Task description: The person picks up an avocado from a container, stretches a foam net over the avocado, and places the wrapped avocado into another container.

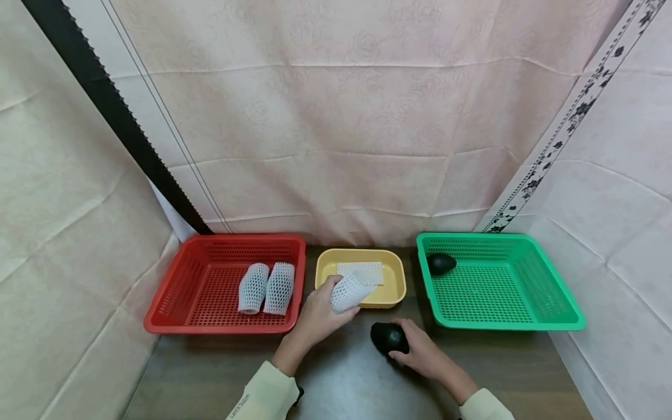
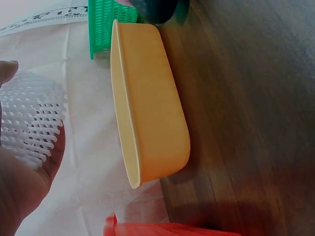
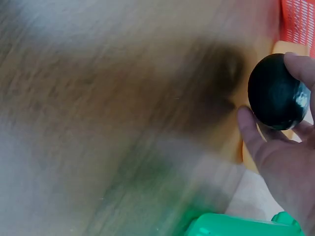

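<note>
My left hand holds a white foam mesh sleeve above the front edge of the yellow tray; its mesh sleeve also shows in the left wrist view. Over the table between the two baskets, my right hand grips a dark avocado, fingers on one side and thumb on the other. The same avocado appears large in the right wrist view. Another white mesh sleeve lies inside the yellow tray.
At the left, a red basket contains two sleeve-covered pieces. The green basket on the right holds one bare avocado in its back left corner. Pale cloth hangs behind the brown table.
</note>
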{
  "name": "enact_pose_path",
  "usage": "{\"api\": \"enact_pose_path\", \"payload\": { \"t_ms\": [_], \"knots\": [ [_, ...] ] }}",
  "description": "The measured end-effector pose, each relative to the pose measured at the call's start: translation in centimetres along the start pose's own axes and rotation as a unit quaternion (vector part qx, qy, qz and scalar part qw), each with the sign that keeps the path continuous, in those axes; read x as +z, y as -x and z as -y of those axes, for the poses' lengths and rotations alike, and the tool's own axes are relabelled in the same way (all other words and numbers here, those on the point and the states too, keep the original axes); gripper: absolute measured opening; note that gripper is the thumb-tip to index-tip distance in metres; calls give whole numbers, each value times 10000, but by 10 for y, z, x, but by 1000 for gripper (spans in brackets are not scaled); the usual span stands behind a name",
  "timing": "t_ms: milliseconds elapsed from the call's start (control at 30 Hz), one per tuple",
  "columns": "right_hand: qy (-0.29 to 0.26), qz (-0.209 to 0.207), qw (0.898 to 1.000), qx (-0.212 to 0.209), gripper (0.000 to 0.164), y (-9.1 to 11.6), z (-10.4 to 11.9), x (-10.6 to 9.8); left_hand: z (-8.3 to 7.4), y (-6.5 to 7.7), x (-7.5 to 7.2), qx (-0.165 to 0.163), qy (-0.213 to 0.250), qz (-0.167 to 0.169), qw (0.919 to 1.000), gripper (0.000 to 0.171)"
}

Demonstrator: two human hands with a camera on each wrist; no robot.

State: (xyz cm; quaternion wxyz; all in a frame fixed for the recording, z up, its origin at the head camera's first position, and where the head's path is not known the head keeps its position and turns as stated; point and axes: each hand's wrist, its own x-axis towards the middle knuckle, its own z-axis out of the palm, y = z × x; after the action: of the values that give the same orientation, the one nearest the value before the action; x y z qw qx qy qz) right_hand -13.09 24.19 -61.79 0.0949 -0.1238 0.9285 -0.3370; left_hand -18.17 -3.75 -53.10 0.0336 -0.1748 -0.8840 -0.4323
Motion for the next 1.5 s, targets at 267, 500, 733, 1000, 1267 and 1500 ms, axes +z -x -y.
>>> {"api": "enact_pose_path", "payload": {
  "t_ms": [267, 500, 733, 1000, 1267, 1500],
  "knots": [
    [-53, -528, 9970, -557, 69, 3, 11, -18, 0, 1, -3, -5, 47, 37, 10000, 70],
    [-467, -786, 9935, -676, 70, 4, 19, -34, 2, -1, -6, -52, 76, 20, 10000, 70],
    [-911, -1106, 9873, -680, 70, 1, 31, -52, 3, -3, -6, 178, -64, -164, 9997, 68],
    [-2549, -1251, 9564, -685, 68, 1, 53, -81, 5, -2, -5, 53, -199, 125, 9997, 68],
    [-1968, -1138, 9662, -1217, 65, -7, 65, -108, 5, -2, -3, 247, -551, 418, 9973, 68],
    [-964, -852, 9790, -1580, 61, -13, 74, -119, -1, -1, -5, 541, -828, 643, 9930, 63]
  ]
}}
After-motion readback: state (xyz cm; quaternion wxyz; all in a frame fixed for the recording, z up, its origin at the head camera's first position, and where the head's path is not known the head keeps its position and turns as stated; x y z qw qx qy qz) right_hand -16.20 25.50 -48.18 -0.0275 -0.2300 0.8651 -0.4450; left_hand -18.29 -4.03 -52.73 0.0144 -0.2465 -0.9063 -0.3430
